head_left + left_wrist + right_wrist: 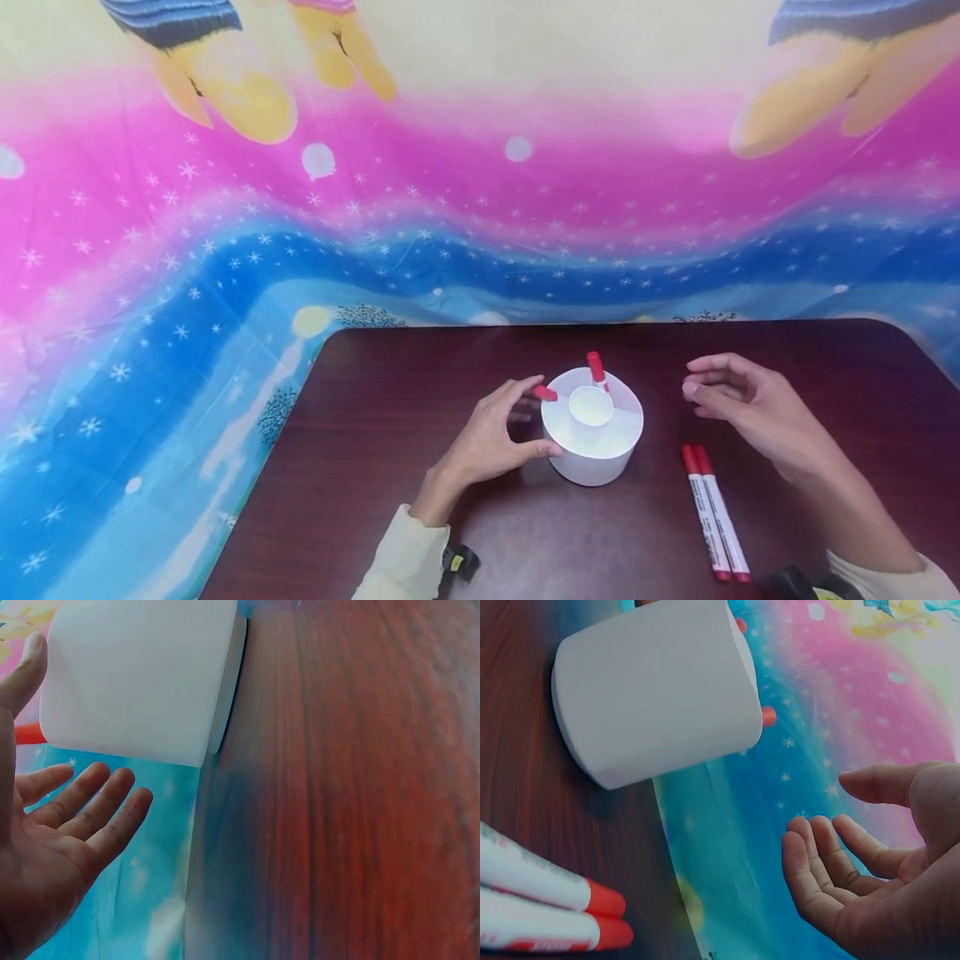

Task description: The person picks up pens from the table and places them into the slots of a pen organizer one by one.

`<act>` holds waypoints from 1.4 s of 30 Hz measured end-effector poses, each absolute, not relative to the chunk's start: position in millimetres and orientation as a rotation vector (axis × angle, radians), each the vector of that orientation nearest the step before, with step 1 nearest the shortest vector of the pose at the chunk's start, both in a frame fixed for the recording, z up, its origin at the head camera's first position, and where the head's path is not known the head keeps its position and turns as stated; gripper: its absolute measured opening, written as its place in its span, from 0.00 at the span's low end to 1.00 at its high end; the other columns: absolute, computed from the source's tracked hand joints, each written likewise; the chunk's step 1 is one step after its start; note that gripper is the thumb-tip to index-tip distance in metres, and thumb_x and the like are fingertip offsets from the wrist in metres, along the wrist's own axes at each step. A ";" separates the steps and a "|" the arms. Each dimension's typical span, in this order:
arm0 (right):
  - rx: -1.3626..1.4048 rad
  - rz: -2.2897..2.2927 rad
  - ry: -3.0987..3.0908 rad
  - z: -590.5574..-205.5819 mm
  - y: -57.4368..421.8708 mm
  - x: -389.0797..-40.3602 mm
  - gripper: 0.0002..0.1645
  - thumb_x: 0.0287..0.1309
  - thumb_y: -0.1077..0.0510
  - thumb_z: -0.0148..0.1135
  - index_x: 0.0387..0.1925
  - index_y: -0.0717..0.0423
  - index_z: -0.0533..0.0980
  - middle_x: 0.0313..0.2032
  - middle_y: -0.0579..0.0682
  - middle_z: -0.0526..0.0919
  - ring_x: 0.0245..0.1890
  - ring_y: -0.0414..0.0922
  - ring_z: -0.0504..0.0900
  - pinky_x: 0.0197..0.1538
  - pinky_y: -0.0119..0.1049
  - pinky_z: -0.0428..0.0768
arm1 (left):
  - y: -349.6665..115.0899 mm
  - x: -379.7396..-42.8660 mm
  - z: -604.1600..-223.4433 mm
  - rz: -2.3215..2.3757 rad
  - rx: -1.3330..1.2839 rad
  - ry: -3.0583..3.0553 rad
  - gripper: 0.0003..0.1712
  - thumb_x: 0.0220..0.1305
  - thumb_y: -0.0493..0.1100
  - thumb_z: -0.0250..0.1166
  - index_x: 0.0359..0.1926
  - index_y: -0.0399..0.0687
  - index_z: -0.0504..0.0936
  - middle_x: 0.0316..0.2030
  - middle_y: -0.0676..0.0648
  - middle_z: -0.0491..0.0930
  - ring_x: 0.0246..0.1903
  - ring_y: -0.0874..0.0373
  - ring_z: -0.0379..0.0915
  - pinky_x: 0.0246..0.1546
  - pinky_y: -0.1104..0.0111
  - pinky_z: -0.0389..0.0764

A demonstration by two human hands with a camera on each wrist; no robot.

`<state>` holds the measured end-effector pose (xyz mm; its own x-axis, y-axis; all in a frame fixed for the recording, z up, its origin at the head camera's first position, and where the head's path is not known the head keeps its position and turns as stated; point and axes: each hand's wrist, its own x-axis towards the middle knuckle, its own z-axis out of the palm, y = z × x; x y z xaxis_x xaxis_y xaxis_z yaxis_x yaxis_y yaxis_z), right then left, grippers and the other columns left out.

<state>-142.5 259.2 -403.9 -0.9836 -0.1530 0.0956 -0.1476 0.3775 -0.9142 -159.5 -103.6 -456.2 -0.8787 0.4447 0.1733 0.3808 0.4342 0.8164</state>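
Observation:
A round white pen organizer (592, 467) with a central cup and divided sections stands upright on the table. Two markers sit in it; one red end (595, 360) sticks up at the back, another red end (546, 392) leans over the left rim. My left hand (491, 433) is spread beside the organizer's left side, thumb close to the near rim. In the left wrist view its fingers (105, 802) are loosely extended and hold nothing. Off to the right, my right hand (757, 412) hovers, fingers relaxed and slightly bent, holding nothing.
Two white markers (716, 525) with red caps lie side by side on the dark wooden table (360, 467), below the right hand. A colourful printed cloth (450, 200) hangs behind the table's back edge. Dark wrist straps show at both sleeves.

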 end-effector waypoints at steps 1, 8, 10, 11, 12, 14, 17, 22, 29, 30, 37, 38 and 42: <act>-0.280 -1.725 2.604 -404.8 261.6 -141.9 0.15 0.75 0.60 0.66 0.59 0.53 0.77 0.45 0.37 0.86 0.44 0.31 0.90 0.46 0.27 0.90 | -103.6 -159.2 -455.7 1.448 0.745 2.604 0.55 0.54 0.56 0.85 0.79 0.56 0.69 0.62 0.52 0.80 0.58 0.58 0.84 0.61 0.70 0.85; -0.257 -1.720 2.604 -413.5 275.4 -136.9 0.14 0.75 0.62 0.65 0.57 0.47 0.78 0.44 0.35 0.86 0.43 0.31 0.89 0.45 0.28 0.90 | -102.3 -159.9 -456.6 1.475 0.764 2.569 0.56 0.53 0.52 0.87 0.79 0.52 0.69 0.64 0.51 0.79 0.61 0.54 0.83 0.64 0.64 0.86; -0.249 -1.720 2.605 -415.7 279.0 -135.2 0.15 0.75 0.63 0.65 0.57 0.45 0.78 0.44 0.34 0.86 0.43 0.31 0.89 0.44 0.28 0.90 | -101.6 -159.5 -456.6 1.476 0.775 2.563 0.56 0.53 0.52 0.87 0.79 0.51 0.69 0.63 0.50 0.79 0.61 0.51 0.83 0.64 0.60 0.86; -0.246 -1.719 2.605 -416.7 280.7 -134.5 0.15 0.75 0.63 0.65 0.57 0.45 0.78 0.44 0.34 0.86 0.43 0.31 0.89 0.44 0.28 0.90 | -101.3 -159.2 -456.5 1.473 0.778 2.563 0.56 0.53 0.52 0.87 0.79 0.51 0.69 0.63 0.49 0.79 0.61 0.49 0.83 0.64 0.59 0.86; -0.245 -1.718 2.607 -417.7 282.3 -133.7 0.16 0.75 0.63 0.65 0.57 0.44 0.78 0.44 0.34 0.86 0.43 0.30 0.89 0.44 0.28 0.90 | -101.0 -158.7 -456.4 1.468 0.778 2.566 0.56 0.53 0.52 0.87 0.79 0.52 0.69 0.63 0.49 0.79 0.60 0.49 0.83 0.63 0.58 0.87; -0.243 -1.720 2.607 -419.7 285.2 -132.5 0.17 0.75 0.64 0.65 0.57 0.42 0.78 0.44 0.33 0.86 0.44 0.30 0.89 0.44 0.28 0.90 | -100.0 -157.8 -456.2 1.449 0.773 2.581 0.56 0.53 0.53 0.87 0.79 0.54 0.70 0.62 0.49 0.80 0.59 0.49 0.84 0.63 0.58 0.87; -0.241 -1.720 2.611 -422.6 289.1 -131.0 0.19 0.74 0.65 0.64 0.57 0.40 0.78 0.44 0.33 0.86 0.44 0.30 0.89 0.44 0.27 0.90 | -98.5 -156.2 -455.6 1.406 0.757 2.607 0.55 0.52 0.55 0.87 0.78 0.55 0.70 0.63 0.51 0.80 0.58 0.52 0.84 0.62 0.62 0.87; -0.210 -1.702 2.603 -427.1 295.0 -128.3 0.18 0.75 0.64 0.64 0.58 0.39 0.78 0.44 0.32 0.86 0.44 0.30 0.89 0.44 0.28 0.90 | -96.9 -154.8 -456.5 1.355 0.753 2.633 0.55 0.53 0.58 0.86 0.78 0.56 0.70 0.63 0.53 0.79 0.57 0.58 0.82 0.60 0.69 0.86; -0.173 -1.637 2.611 -433.8 302.0 -125.1 0.16 0.76 0.60 0.64 0.61 0.47 0.76 0.45 0.31 0.86 0.45 0.29 0.88 0.45 0.30 0.90 | -95.8 -155.4 -459.0 1.371 0.797 2.622 0.56 0.54 0.58 0.85 0.80 0.59 0.67 0.65 0.52 0.78 0.61 0.59 0.80 0.60 0.72 0.85; -0.166 -1.630 2.609 -435.0 303.0 -125.0 0.16 0.76 0.60 0.64 0.61 0.47 0.76 0.45 0.30 0.86 0.45 0.30 0.88 0.45 0.30 0.90 | -95.7 -155.5 -459.5 1.372 0.803 2.622 0.56 0.54 0.58 0.85 0.80 0.60 0.67 0.65 0.52 0.78 0.62 0.59 0.80 0.60 0.72 0.85; -0.156 -1.660 2.521 -450.1 311.5 -121.2 0.19 0.78 0.62 0.61 0.60 0.37 0.76 0.45 0.30 0.87 0.45 0.33 0.90 0.46 0.28 0.90 | -95.2 -156.4 -461.0 1.391 0.826 2.613 0.56 0.54 0.56 0.86 0.80 0.60 0.67 0.65 0.52 0.79 0.61 0.60 0.80 0.61 0.74 0.84; -0.152 -1.668 2.505 -452.4 312.8 -120.5 0.20 0.78 0.62 0.61 0.59 0.34 0.76 0.45 0.30 0.87 0.45 0.33 0.90 0.46 0.28 0.90 | -95.1 -156.4 -461.2 1.390 0.824 2.613 0.56 0.54 0.56 0.86 0.80 0.60 0.67 0.65 0.52 0.79 0.61 0.60 0.81 0.61 0.74 0.84; -0.156 -1.701 2.432 -461.5 318.0 -118.2 0.24 0.80 0.63 0.58 0.59 0.26 0.74 0.47 0.28 0.88 0.46 0.32 0.90 0.47 0.27 0.89 | -95.2 -156.3 -461.4 1.379 0.810 2.620 0.56 0.55 0.55 0.86 0.80 0.60 0.67 0.64 0.52 0.79 0.60 0.60 0.82 0.60 0.74 0.84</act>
<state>-118.2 318.0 -461.5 -0.9801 -0.1822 -0.0785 0.0113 0.3438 -0.9390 -156.3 -95.2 -461.4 -0.8582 0.4825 0.1754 0.4176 0.4574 0.7851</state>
